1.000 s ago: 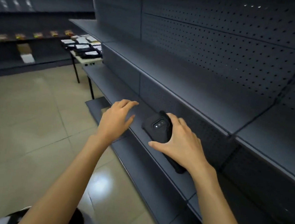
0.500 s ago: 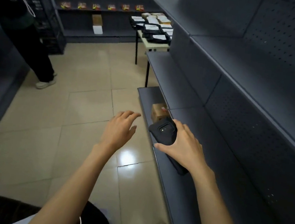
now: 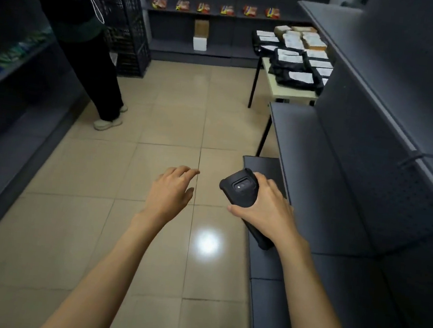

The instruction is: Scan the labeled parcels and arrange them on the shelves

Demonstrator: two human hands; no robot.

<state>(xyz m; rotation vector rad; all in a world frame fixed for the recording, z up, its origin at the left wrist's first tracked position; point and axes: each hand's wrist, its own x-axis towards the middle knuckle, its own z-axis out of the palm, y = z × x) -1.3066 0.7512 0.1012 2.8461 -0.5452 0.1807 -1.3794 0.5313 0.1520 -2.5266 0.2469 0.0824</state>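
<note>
My right hand (image 3: 265, 210) grips a black handheld scanner (image 3: 239, 190), its lens end pointing away from me, held beside the lower edge of the dark grey shelves (image 3: 343, 178) on my right. My left hand (image 3: 171, 192) hovers over the tiled floor with fingers spread and nothing in it. Several parcels (image 3: 293, 58), black bags and brown boxes with white labels, lie on a small table (image 3: 291, 92) at the far end of the shelves.
A person in dark clothes (image 3: 88, 49) stands at the far left of the aisle beside a black crate stack (image 3: 123, 23). Another shelf unit (image 3: 7, 91) lines the left side. A back shelf (image 3: 214, 11) carries colourful packets and a small box. Tiled floor lies between.
My view has swung left from the shelves to the aisle and the parcel table. Both hands have come away from the shelf, the scanner still in my right hand. The standing person has come into view.
</note>
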